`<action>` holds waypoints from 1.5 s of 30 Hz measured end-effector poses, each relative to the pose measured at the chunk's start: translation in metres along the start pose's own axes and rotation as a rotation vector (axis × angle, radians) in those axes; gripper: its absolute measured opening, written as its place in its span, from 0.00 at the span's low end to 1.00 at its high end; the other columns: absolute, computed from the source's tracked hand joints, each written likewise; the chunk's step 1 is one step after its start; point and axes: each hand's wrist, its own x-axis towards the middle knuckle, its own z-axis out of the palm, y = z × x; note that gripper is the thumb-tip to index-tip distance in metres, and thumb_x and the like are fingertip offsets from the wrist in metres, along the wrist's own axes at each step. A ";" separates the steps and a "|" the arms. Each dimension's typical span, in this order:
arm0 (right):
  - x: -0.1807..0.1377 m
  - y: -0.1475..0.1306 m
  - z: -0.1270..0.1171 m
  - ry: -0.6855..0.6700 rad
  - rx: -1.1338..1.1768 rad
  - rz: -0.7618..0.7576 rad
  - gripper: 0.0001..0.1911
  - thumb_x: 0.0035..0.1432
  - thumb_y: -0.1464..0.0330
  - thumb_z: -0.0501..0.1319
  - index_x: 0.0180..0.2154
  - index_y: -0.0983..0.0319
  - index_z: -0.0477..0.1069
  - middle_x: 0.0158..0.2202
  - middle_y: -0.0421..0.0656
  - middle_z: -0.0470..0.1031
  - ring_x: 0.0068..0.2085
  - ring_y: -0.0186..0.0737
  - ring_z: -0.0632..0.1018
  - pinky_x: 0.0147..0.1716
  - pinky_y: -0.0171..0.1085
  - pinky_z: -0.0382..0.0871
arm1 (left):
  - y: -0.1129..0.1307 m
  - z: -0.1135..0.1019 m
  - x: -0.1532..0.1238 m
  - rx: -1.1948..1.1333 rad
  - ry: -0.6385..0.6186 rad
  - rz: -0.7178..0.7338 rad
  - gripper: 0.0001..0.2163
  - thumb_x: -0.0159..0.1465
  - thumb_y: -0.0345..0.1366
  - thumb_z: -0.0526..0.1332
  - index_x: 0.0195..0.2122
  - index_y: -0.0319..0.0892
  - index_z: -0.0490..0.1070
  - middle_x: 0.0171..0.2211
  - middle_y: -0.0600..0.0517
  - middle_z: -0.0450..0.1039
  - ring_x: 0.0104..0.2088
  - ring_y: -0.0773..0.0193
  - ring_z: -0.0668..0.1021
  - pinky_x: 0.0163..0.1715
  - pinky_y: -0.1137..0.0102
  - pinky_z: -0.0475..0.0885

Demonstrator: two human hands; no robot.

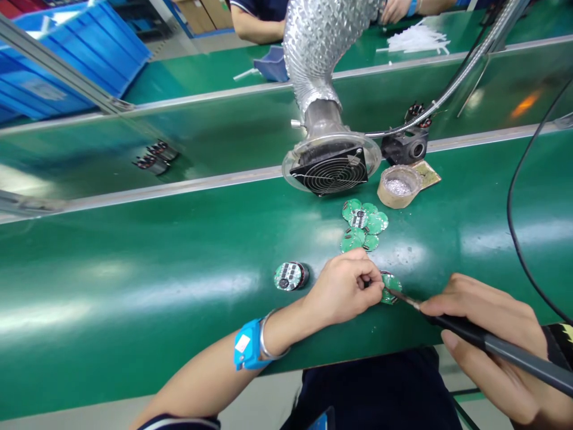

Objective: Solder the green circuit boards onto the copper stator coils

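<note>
My right hand (496,334) grips a soldering iron (486,341) by its dark handle. The iron's tip rests at a round green circuit board (392,289) near the table's front. My left hand (347,283) is closed in a pinch at the left edge of this board; what its fingers hold is hidden. Left of that hand, a round board lies on top of a dark cylindrical part (290,276). Just beyond my left fingertips lies a loose pile of round green circuit boards (363,226), one with its white-marked side up.
A fume extractor (331,164) hangs over the table on a foil duct. Behind the boards stand a tub of silvery bits (400,186) and a black holder (405,145). A black cable (514,230) hangs at right. Across the partition, a person's arms show near white strips (418,40).
</note>
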 end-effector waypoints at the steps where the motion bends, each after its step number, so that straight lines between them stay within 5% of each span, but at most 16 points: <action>1: 0.000 0.000 0.000 0.005 -0.004 -0.004 0.13 0.53 0.76 0.57 0.41 0.62 0.72 0.26 0.41 0.69 0.25 0.37 0.69 0.22 0.39 0.63 | 0.000 0.001 0.000 0.001 0.003 -0.006 0.03 0.54 0.26 0.63 0.25 0.38 0.75 0.26 0.55 0.67 0.24 0.73 0.69 0.23 0.78 0.65; 18: -0.003 -0.004 -0.007 0.106 -0.031 0.023 0.12 0.56 0.75 0.58 0.41 0.60 0.74 0.27 0.41 0.71 0.25 0.37 0.71 0.20 0.38 0.63 | 0.002 0.003 -0.002 0.024 0.023 -0.027 0.03 0.54 0.26 0.62 0.24 0.39 0.73 0.25 0.55 0.66 0.23 0.73 0.69 0.23 0.77 0.65; 24: 0.041 0.059 -0.006 0.293 -0.339 -0.035 0.19 0.61 0.70 0.60 0.55 0.56 0.69 0.46 0.45 0.76 0.43 0.46 0.76 0.44 0.45 0.72 | -0.001 0.000 -0.005 0.040 -0.017 -0.039 0.01 0.56 0.30 0.62 0.29 0.39 0.72 0.29 0.54 0.67 0.23 0.73 0.69 0.23 0.76 0.68; 28: 0.055 0.095 -0.006 0.151 -0.437 0.030 0.15 0.65 0.67 0.57 0.53 0.56 0.70 0.42 0.44 0.78 0.38 0.42 0.78 0.39 0.42 0.73 | -0.005 -0.001 -0.013 0.028 -0.069 0.024 0.08 0.55 0.30 0.62 0.37 0.40 0.70 0.33 0.53 0.67 0.23 0.73 0.71 0.24 0.75 0.71; 31: 0.038 0.083 -0.003 0.130 -0.318 0.022 0.11 0.65 0.69 0.58 0.48 0.57 0.72 0.35 0.42 0.78 0.33 0.38 0.78 0.36 0.38 0.73 | -0.009 0.000 -0.018 0.015 -0.076 0.050 0.11 0.54 0.29 0.63 0.39 0.40 0.69 0.34 0.53 0.67 0.24 0.73 0.70 0.25 0.75 0.72; 36: 0.006 0.049 0.012 -0.143 -0.126 -0.149 0.15 0.57 0.71 0.67 0.47 0.59 0.69 0.49 0.48 0.77 0.51 0.46 0.77 0.48 0.45 0.74 | -0.013 0.003 -0.019 -0.022 -0.074 0.066 0.12 0.54 0.29 0.64 0.41 0.40 0.68 0.35 0.53 0.67 0.25 0.73 0.71 0.26 0.76 0.73; 41: 0.017 0.040 0.028 0.015 -0.112 -0.293 0.13 0.58 0.80 0.63 0.42 0.58 0.71 0.39 0.43 0.81 0.40 0.39 0.80 0.41 0.40 0.76 | -0.016 0.009 -0.019 -0.041 -0.066 0.037 0.10 0.55 0.28 0.62 0.39 0.40 0.68 0.33 0.55 0.66 0.25 0.74 0.70 0.25 0.77 0.72; 45: 0.029 0.037 0.037 0.140 -0.183 -0.234 0.10 0.60 0.76 0.63 0.42 0.57 0.72 0.36 0.42 0.81 0.35 0.38 0.81 0.36 0.37 0.77 | -0.017 0.017 -0.022 -0.113 -0.031 -0.011 0.10 0.56 0.29 0.62 0.40 0.41 0.66 0.32 0.55 0.65 0.26 0.73 0.72 0.25 0.77 0.72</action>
